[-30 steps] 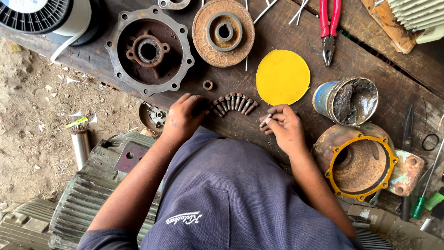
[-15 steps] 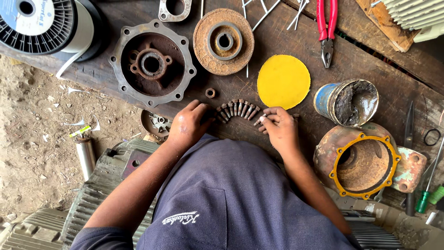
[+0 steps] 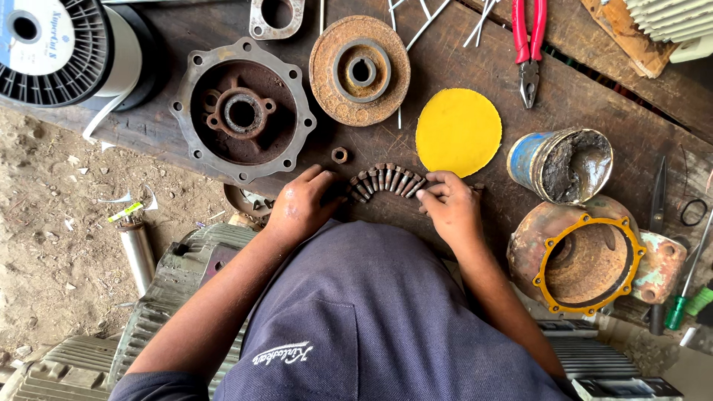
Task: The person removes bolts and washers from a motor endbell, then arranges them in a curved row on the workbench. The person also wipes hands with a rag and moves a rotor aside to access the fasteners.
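Closer together now, the left hand (image 3: 304, 204) lies loosely open beside and the right hand (image 3: 449, 208) pinches the end of the rusty bolts (image 3: 386, 180) fanned between them, small, stiff, best picked by their heads.

My workbench (image 3: 460, 67) is dark, worn wood. On it lie a rusty motor end cover (image 3: 243, 110), a rusted round flange (image 3: 359, 70), a yellow disc (image 3: 458, 132), red-handled pliers (image 3: 529, 44), a grease tin (image 3: 561, 165) — and a row of small bolts (image 3: 386, 180), a lone nut (image 3: 339, 155) just above.
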Available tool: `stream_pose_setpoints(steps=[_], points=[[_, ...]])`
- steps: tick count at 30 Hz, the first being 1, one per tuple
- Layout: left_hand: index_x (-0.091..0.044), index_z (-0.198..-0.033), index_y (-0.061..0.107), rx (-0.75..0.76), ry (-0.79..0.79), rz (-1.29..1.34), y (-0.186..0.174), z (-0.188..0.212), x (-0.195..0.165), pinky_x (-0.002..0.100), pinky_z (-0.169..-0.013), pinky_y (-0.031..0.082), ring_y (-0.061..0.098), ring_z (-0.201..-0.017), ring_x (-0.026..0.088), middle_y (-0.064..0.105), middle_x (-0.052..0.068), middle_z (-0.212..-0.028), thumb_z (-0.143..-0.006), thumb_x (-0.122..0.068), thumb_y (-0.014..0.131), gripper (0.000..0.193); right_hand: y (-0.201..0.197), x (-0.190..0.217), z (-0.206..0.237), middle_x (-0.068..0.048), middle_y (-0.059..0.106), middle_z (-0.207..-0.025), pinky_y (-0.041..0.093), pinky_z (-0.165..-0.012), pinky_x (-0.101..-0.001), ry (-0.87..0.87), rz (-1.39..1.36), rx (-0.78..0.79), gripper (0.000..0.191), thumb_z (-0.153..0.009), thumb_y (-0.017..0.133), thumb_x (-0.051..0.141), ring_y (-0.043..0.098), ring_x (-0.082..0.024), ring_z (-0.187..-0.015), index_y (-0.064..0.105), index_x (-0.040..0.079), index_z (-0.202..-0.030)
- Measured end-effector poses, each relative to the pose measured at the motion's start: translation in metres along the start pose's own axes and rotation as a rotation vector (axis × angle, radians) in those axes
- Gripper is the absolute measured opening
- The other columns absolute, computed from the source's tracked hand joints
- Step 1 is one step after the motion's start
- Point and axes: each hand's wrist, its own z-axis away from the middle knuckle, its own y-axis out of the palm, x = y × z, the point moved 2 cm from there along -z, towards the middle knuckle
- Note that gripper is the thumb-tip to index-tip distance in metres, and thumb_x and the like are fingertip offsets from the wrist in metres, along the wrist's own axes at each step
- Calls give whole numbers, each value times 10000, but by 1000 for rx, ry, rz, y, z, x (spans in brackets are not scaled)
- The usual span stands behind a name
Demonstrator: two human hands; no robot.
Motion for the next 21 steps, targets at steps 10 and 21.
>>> stream_pose_setpoints(steps=[10, 21], points=[[-57, -1044, 667, -16, -5, 1, 1, 0, -1, 441, -708, 563, 685, -864, 352, 628, 131, -960, -802, -163, 801, 297, 7, 19, 10, -88, 702, -694, 554, -587, -337, -94, 328, -50, 524, -779, 862, 186, 703, -188, -585, 599, -28, -1178], [-60, -1054, 666, -20, 25, 26, -3, -1, -4, 434, -717, 561, 681, -867, 347, 623, 128, -962, -813, -154, 796, 289, 14, 15, 14, -87, 696, -721, 547, -646, -386, -175, 385, -97, 531, -801, 853, 187, 698, -237, -630, 580, -15, -1208]])
